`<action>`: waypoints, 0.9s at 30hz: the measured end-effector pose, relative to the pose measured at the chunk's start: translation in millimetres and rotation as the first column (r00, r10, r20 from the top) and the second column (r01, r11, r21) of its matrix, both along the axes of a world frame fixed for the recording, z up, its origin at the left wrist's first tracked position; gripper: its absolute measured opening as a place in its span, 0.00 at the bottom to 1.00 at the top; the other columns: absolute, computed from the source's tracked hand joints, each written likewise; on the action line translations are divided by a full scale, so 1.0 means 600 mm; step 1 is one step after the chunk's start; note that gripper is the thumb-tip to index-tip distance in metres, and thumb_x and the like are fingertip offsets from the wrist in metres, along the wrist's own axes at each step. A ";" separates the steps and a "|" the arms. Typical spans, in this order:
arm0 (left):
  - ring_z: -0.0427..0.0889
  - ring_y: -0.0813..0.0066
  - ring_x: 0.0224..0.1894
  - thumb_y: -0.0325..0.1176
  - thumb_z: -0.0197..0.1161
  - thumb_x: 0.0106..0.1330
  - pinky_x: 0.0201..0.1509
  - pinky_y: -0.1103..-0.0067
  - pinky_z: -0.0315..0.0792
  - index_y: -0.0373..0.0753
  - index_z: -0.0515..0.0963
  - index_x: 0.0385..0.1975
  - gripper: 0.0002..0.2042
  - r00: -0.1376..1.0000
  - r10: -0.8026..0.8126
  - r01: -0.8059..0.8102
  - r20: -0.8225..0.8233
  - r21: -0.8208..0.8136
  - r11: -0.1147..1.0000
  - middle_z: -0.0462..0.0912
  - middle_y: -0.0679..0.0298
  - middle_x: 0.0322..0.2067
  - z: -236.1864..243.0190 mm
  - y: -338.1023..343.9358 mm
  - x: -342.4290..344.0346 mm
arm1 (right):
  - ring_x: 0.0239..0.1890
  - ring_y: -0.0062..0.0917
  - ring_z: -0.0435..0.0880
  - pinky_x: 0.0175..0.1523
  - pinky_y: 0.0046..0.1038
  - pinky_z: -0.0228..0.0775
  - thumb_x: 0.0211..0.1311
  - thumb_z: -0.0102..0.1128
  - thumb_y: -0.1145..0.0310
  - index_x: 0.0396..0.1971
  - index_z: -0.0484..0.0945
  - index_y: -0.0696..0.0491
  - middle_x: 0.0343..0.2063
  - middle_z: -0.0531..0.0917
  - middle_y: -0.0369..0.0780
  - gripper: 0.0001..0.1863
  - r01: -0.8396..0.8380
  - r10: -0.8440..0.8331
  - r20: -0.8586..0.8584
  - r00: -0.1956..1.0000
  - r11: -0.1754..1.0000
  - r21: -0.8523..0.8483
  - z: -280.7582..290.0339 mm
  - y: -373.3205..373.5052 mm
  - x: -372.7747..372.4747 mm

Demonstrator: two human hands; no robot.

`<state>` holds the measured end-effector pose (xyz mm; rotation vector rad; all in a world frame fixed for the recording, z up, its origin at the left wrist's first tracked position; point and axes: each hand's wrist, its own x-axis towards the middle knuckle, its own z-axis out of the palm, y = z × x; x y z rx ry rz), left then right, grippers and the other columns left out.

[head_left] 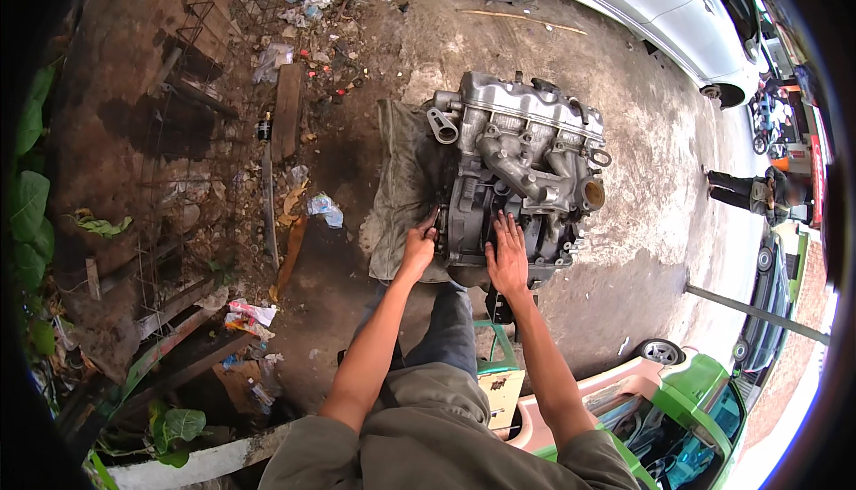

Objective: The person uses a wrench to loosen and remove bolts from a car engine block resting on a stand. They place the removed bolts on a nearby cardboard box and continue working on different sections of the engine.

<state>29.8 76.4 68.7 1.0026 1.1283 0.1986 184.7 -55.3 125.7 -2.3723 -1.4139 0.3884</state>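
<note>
A bare car engine [526,178] stands in front of me on the ground, partly on a dirty grey cloth [390,196]. Its silver valve cover [526,100] faces the far side, with cast manifold pipes [522,164] below it. My left hand [417,251] is at the left edge of the dark engine block [468,205], fingers curled and the index finger stretched along the edge. Whatever sits in those fingers is too small to make out. Flat against the near face of the block rests my right hand [508,258], its fingers stretched out and holding nothing.
Litter and wooden planks [287,111] lie on the left. A silver car [655,0] stands at the far right, a green car [704,401] at the near right. A small seat [499,383] is by my legs. Another person [762,194] stands at far right.
</note>
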 end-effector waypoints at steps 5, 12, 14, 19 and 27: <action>0.82 0.53 0.41 0.23 0.51 0.71 0.47 0.67 0.75 0.43 0.76 0.63 0.21 0.986 -0.033 0.090 -0.164 0.355 0.931 0.85 0.49 0.44 -0.022 -0.015 0.017 | 0.76 0.35 0.60 0.78 0.46 0.47 0.68 0.50 0.67 0.69 0.66 0.53 0.73 0.64 0.42 0.28 -0.017 0.033 0.149 0.988 0.994 -0.110 -0.015 0.005 -0.014; 0.79 0.40 0.55 0.29 0.50 0.73 0.57 0.57 0.74 0.37 0.78 0.59 0.18 0.936 -0.029 0.176 -0.350 0.394 0.902 0.82 0.41 0.50 -0.003 -0.028 0.047 | 0.75 0.36 0.63 0.76 0.45 0.50 0.54 0.54 0.78 0.66 0.69 0.54 0.72 0.67 0.42 0.34 0.008 -0.008 0.084 0.996 1.000 -0.006 -0.015 0.008 -0.012; 0.79 0.40 0.55 0.30 0.50 0.74 0.57 0.57 0.74 0.38 0.77 0.60 0.18 0.948 -0.072 0.186 -0.311 0.355 0.916 0.82 0.41 0.50 -0.001 -0.022 0.047 | 0.74 0.36 0.63 0.76 0.45 0.51 0.52 0.54 0.79 0.66 0.70 0.54 0.72 0.67 0.42 0.35 0.013 -0.013 0.085 0.996 1.000 -0.006 -0.015 0.008 -0.010; 0.80 0.36 0.49 0.32 0.49 0.75 0.50 0.54 0.73 0.34 0.77 0.55 0.16 0.978 -0.073 0.150 -0.193 0.420 0.895 0.82 0.37 0.43 0.005 -0.014 0.037 | 0.74 0.35 0.64 0.75 0.44 0.53 0.51 0.54 0.81 0.64 0.71 0.54 0.71 0.68 0.42 0.34 0.015 -0.015 0.099 0.995 1.000 0.005 -0.018 0.008 -0.009; 0.81 0.33 0.44 0.32 0.50 0.74 0.45 0.53 0.73 0.32 0.80 0.50 0.15 0.961 0.050 0.053 -0.270 0.360 0.932 0.82 0.35 0.36 0.008 -0.013 0.056 | 0.74 0.34 0.65 0.75 0.43 0.55 0.52 0.53 0.81 0.62 0.73 0.54 0.71 0.69 0.41 0.32 0.028 -0.028 0.108 0.994 1.000 0.002 -0.023 0.008 -0.008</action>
